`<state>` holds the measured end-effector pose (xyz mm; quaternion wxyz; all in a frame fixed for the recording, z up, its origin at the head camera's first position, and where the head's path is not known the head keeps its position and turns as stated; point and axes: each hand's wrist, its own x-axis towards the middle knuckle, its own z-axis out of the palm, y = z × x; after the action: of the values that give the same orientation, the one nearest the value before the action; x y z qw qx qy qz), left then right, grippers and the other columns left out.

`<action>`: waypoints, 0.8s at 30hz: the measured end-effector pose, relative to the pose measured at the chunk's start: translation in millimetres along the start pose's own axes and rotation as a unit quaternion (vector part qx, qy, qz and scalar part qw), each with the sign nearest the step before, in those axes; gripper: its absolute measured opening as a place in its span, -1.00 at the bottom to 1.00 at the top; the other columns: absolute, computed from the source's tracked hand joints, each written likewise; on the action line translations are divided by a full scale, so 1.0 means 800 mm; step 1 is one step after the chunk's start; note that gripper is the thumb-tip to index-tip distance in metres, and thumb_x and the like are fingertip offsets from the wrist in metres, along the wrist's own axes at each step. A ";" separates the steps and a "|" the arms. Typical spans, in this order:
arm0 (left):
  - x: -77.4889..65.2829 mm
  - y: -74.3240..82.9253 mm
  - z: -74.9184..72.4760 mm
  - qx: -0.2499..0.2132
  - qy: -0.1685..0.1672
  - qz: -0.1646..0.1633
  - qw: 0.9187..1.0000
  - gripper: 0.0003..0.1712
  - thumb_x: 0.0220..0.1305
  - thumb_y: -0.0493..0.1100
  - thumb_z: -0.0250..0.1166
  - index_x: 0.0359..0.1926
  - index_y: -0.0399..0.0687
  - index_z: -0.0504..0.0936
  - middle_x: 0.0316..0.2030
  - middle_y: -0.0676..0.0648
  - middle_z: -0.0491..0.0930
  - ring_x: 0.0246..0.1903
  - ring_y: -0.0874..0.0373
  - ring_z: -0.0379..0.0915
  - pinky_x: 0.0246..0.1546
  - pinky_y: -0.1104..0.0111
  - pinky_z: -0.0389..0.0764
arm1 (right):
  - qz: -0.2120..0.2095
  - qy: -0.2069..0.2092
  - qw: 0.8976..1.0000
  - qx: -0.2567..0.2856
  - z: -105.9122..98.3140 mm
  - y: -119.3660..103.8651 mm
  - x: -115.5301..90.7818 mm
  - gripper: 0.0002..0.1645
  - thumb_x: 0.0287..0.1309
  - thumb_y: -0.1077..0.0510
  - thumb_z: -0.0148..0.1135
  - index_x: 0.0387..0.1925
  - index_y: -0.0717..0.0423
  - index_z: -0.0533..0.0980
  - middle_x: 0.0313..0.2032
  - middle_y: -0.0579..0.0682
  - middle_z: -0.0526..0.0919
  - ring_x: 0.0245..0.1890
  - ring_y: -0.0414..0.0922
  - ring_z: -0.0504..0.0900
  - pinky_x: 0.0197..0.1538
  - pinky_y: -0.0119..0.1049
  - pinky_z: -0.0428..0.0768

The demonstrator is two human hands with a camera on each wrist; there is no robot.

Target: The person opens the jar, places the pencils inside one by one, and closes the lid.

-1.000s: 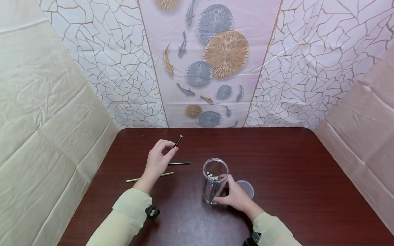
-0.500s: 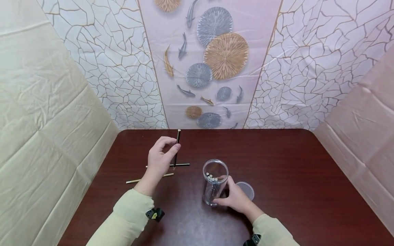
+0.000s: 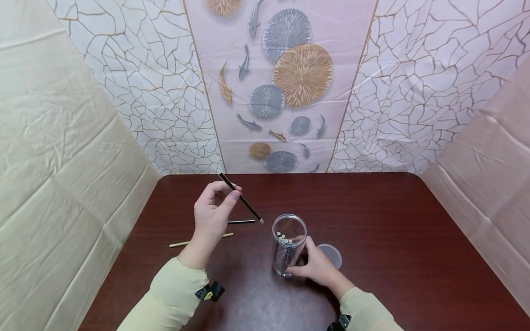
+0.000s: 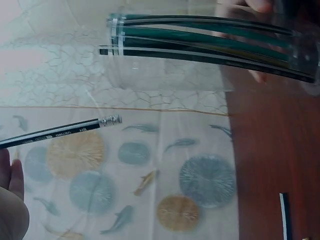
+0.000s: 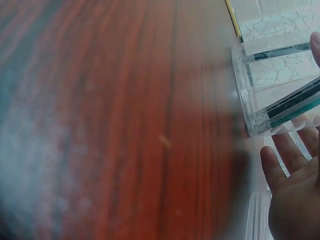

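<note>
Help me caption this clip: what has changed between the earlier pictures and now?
The black pencil in the left hand has swung from upright to a slant: top leftward, eraser end rightward, toward the clear jar. Nothing was grasped or released. The right hand on the jar, the lid, the loose dark pencil and the yellow pencil stayed put.

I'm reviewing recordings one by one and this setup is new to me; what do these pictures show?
There is no machine here, just a person working bare-handed. The wide picture comes from a camera worn on the head; the other two from one on each wrist. The left hand pinches a dark pencil in the air. The right hand holds a clear jar standing on the reddish-brown table, with more pencils inside. Nearby lie what looks like a round lid, another dark pencil and a yellowish pencil.
</note>
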<state>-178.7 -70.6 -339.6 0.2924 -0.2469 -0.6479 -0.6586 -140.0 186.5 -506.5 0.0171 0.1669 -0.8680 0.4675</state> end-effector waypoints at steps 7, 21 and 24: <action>0.001 0.012 0.004 -0.037 0.015 -0.006 0.999 -0.84 0.14 -0.43 0.28 -0.30 -0.47 0.47 -0.34 0.14 0.65 -0.43 0.23 0.47 -0.42 0.51 0.43 | 0.001 0.001 1.000 0.002 0.000 0.000 0.000 -0.08 -0.28 -0.02 0.56 0.12 0.08 0.26 -0.26 -0.24 0.61 -0.23 -0.23 0.55 -0.07 -0.23 0.46; -0.006 0.018 0.020 -0.108 -0.037 0.018 0.993 -0.67 0.15 -0.30 0.32 -0.27 -0.55 0.44 -0.28 0.07 0.65 -0.32 0.20 0.58 -0.29 0.46 0.54 | -0.003 -0.002 1.000 0.002 0.000 0.000 0.000 -0.07 -0.27 -0.04 0.56 0.12 0.12 0.26 -0.34 -0.26 0.58 -0.27 -0.25 0.55 -0.12 -0.27 0.47; -0.008 0.019 0.024 -0.105 -0.066 0.036 0.992 -0.73 0.17 -0.33 0.30 -0.26 -0.52 0.46 -0.27 0.08 0.64 -0.27 0.19 0.58 -0.26 0.42 0.57 | -0.001 -0.003 1.000 0.004 -0.001 0.000 0.000 -0.07 -0.26 -0.04 0.56 0.12 0.12 0.26 -0.30 -0.24 0.58 -0.25 -0.25 0.54 -0.12 -0.27 0.47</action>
<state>-164.5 -51.1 -332.2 0.2447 -0.3422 -0.5843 -0.6940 -140.2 186.8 -506.1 0.0143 0.1688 -0.8658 0.4707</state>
